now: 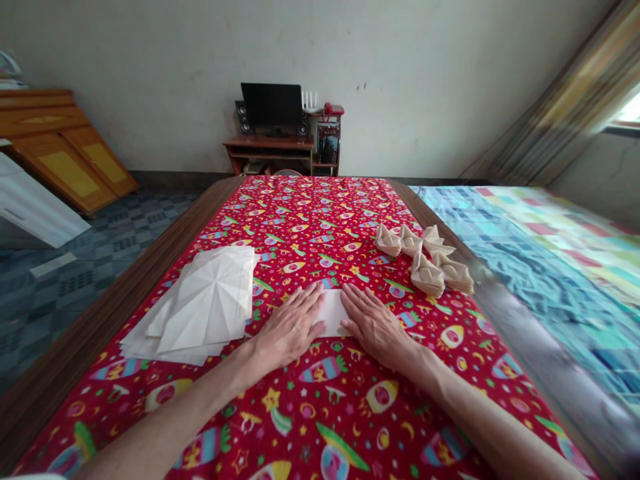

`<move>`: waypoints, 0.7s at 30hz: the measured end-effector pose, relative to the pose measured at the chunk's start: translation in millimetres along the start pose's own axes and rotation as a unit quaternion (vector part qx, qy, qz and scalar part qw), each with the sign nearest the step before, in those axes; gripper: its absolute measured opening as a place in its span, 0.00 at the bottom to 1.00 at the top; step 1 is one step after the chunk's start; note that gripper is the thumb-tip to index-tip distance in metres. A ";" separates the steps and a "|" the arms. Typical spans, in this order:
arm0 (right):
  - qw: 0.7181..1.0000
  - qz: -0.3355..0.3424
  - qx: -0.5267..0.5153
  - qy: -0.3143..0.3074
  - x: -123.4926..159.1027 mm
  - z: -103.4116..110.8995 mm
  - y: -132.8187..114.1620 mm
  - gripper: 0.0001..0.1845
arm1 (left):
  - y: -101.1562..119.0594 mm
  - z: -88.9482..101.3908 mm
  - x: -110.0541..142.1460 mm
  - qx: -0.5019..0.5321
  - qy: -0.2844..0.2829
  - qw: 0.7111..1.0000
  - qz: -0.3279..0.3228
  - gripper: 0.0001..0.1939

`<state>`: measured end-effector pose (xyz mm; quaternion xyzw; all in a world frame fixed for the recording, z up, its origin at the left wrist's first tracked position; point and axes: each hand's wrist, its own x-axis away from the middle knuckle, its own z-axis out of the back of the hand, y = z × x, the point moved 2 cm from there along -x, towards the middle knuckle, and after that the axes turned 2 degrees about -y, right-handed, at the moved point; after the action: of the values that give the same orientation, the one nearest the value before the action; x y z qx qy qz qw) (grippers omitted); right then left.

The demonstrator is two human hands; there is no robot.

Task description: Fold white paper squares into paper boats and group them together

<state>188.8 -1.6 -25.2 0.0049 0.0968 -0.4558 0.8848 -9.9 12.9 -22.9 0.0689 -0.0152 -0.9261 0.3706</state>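
Note:
A small folded sheet of white paper (pixel 332 312) lies flat on the red patterned cloth in front of me. My left hand (pixel 294 323) rests on its left end, fingers stretched out and palm down. On its right end my right hand (pixel 375 323) lies flat in the same way. Both hands cover the paper's ends, so only its middle shows. To the left of my left hand is a stack of creased paper sheets (pixel 210 300), the top one marked with creases radiating from its centre. Beyond my right hand sit several folded paper shapes (pixel 428 272) with pointed tips.
The red cloth (pixel 320 393) covers a table with a dark wooden edge (pixel 530 333). A bed with a checked sheet (pixel 540 267) adjoins on the right. Against the far wall stands a small desk (pixel 270 143) with a monitor (pixel 273 107). A wooden cabinet (pixel 65 147) is at left.

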 end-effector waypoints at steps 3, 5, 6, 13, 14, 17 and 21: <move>0.999 -0.034 0.006 0.010 7.1 2.6 9.1 0.26 | -12.8 0.5 2.6 -0.003 -0.005 1.000 0.019 0.27; 0.998 -0.059 0.015 0.032 11.4 4.4 6.2 0.25 | -16.9 1.8 7.8 -0.004 -0.002 1.000 0.029 0.27; 0.997 -0.063 0.019 0.049 12.6 5.1 1.2 0.24 | -17.7 2.3 10.1 -0.004 0.001 0.999 0.033 0.27; 0.993 0.089 0.019 0.074 0.4 4.7 -59.6 0.21 | -22.9 2.2 10.4 0.046 0.042 0.997 0.043 0.23; 0.992 0.100 0.030 0.066 -2.6 5.8 -63.9 0.17 | -25.6 1.6 9.7 0.058 0.052 0.996 0.040 0.22; 0.988 0.128 0.076 0.031 -9.0 10.7 -68.5 0.14 | -34.5 -2.1 10.2 0.091 0.083 0.992 0.024 0.20; 0.984 0.132 0.121 0.015 -10.4 14.3 -68.4 0.18 | -43.2 -9.0 14.9 0.121 0.110 0.986 0.011 0.19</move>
<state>130.1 -34.6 -3.8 0.1310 0.0528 -0.3429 0.9287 -48.8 34.2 -36.9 0.2144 -0.0870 -0.9001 0.3691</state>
